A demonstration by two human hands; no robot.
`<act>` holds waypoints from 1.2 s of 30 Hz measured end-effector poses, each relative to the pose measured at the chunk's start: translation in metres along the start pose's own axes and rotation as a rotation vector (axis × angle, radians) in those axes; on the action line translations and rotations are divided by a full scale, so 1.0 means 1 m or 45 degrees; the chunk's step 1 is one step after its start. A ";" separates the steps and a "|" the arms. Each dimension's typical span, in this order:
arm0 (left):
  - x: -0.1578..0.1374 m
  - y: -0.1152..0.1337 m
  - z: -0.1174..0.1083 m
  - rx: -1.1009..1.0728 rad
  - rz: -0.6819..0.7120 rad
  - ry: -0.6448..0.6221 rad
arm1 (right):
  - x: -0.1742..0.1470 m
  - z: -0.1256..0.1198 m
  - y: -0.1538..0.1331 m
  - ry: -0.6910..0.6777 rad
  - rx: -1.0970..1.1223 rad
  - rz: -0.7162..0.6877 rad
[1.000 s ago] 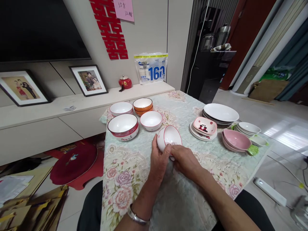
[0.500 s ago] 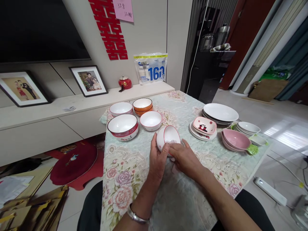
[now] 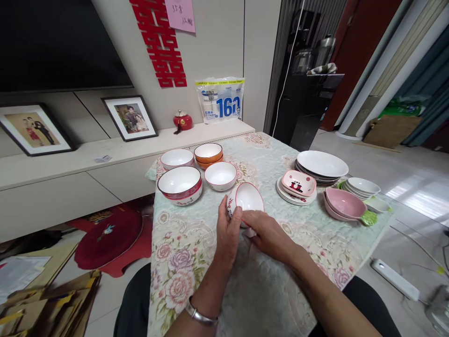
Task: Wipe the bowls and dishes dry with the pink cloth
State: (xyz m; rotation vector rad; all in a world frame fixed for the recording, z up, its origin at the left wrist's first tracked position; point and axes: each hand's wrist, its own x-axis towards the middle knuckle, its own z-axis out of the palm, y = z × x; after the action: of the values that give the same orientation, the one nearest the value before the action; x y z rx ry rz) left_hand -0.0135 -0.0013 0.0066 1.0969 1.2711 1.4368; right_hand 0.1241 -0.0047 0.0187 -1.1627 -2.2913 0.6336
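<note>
A white bowl with a red rim and small red marks [image 3: 249, 197] is tilted above the table, its inside turned up and to the right. My left hand [image 3: 227, 229] is closed around its left side, thumb near the rim. My right hand [image 3: 268, 234] grips at the near rim, fingers curled. Under those fingers shows a bit of pale, pinkish cloth or tissue [image 3: 249, 232], mostly hidden. Just beyond stands another red-rimmed white bowl [image 3: 220, 175]. To its left is a stack topped by a red-patterned bowl [image 3: 178, 181].
Orange bowls [image 3: 208, 153] and a pink-sided bowl [image 3: 177, 158] stand at the back left. On the right are large white plates [image 3: 322, 164], a square cat dish [image 3: 299, 182] on small plates, pink bowls [image 3: 345, 203] and small white bowls [image 3: 361, 186]. A flowered cloth [image 3: 185, 262] covers the table.
The bowl has turned in my hands, so its red marks on the left side now show. My right hand has shifted from inside the bowl to its near rim.
</note>
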 end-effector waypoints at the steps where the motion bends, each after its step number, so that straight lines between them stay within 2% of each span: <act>1: 0.001 0.000 0.000 -0.016 -0.002 0.012 | -0.001 0.000 0.002 -0.023 -0.140 0.015; 3: 0.001 -0.002 0.001 -0.046 -0.006 0.010 | -0.002 0.002 0.003 -0.048 -0.308 0.080; 5: 0.001 -0.005 0.003 -0.066 0.001 -0.041 | -0.002 0.003 0.000 -0.026 -0.281 0.151; 9: 0.000 -0.009 0.004 -0.073 -0.014 -0.104 | 0.000 0.003 -0.011 0.137 0.095 0.228; 12: 0.001 -0.008 0.001 -0.035 -0.029 -0.047 | 0.002 -0.001 -0.013 0.116 0.282 0.081; 15: 0.004 -0.007 -0.001 -0.039 -0.006 -0.001 | 0.001 -0.007 -0.008 -0.026 0.092 -0.052; 18: 0.005 -0.008 0.000 -0.100 -0.035 0.047 | -0.001 -0.009 -0.004 -0.103 -0.214 -0.019; 20: 0.003 -0.009 0.002 -0.173 -0.067 0.035 | -0.002 -0.009 -0.005 -0.114 -0.318 0.043; 23: 0.000 -0.009 0.006 -0.395 -0.074 -0.054 | -0.002 -0.008 -0.013 -0.077 -0.334 0.085; 26: -0.001 -0.008 0.009 -0.705 -0.117 -0.123 | -0.003 -0.009 -0.020 -0.029 -0.329 -0.006; 29: 0.001 -0.006 0.010 -0.933 -0.206 -0.157 | -0.004 -0.012 -0.020 -0.056 -0.464 -0.078; 33: 0.006 -0.005 0.008 -0.946 -0.228 -0.164 | -0.005 -0.013 -0.013 0.023 -0.701 -0.022; 36: 0.007 -0.006 0.007 -0.924 -0.173 -0.157 | -0.005 -0.005 -0.015 0.104 -0.726 -0.011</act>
State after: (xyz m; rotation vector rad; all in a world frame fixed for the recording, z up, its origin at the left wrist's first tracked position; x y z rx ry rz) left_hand -0.0078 0.0075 0.0017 0.5794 0.6256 1.5166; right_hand 0.1207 -0.0154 0.0305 -1.3876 -2.4765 -0.0907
